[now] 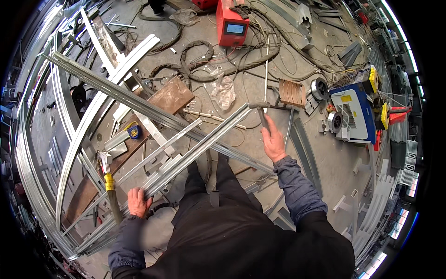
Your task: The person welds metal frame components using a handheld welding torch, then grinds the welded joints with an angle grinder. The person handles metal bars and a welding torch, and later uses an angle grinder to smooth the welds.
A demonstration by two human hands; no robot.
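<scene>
My right hand (273,143) is closed around the handle of a hammer (263,116). The hammer's head is beside the far end of a long galvanized steel channel (209,138); whether they touch I cannot tell. That channel runs diagonally from the lower left, across another long steel profile (121,94). My left hand (138,202) lies with its fingers curled over the channel near its lower part. Close to it stands a welding torch (110,186) with a yellow collar and a dark cable. A blue tape measure (134,131) sits farther up on the metal pieces.
Curved steel profiles (76,139) fill the left side. A red machine with a screen (232,25) stands at the back among coiled cables (200,63). To the right are a blue and white machine (355,114) and wire spools (319,88). A rusty plate (171,95) and crumpled plastic (224,92) lie ahead.
</scene>
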